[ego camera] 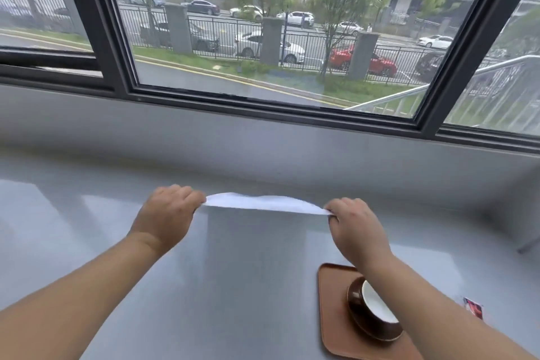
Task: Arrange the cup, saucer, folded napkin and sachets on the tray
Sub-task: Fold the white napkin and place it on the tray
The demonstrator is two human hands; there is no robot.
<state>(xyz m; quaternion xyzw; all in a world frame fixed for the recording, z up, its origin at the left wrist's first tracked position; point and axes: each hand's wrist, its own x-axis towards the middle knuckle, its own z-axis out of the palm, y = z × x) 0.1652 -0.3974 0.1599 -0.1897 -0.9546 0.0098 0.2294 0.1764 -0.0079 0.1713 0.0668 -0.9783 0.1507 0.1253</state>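
Note:
A white napkin (264,203) is stretched flat in the air above the grey table, seen almost edge-on. My left hand (169,213) pinches its left end and my right hand (355,223) pinches its right end. At the lower right a brown tray (336,318) lies on the table. On it stands a dark brown cup (372,308) with a white inside, on a brown saucer (377,333); my right forearm covers part of both. A red and white sachet (474,307) lies on the table right of my right arm, off the tray.
The grey table (242,272) runs up to a low grey wall (263,137) under a wide window with dark frames. A street with parked cars shows outside.

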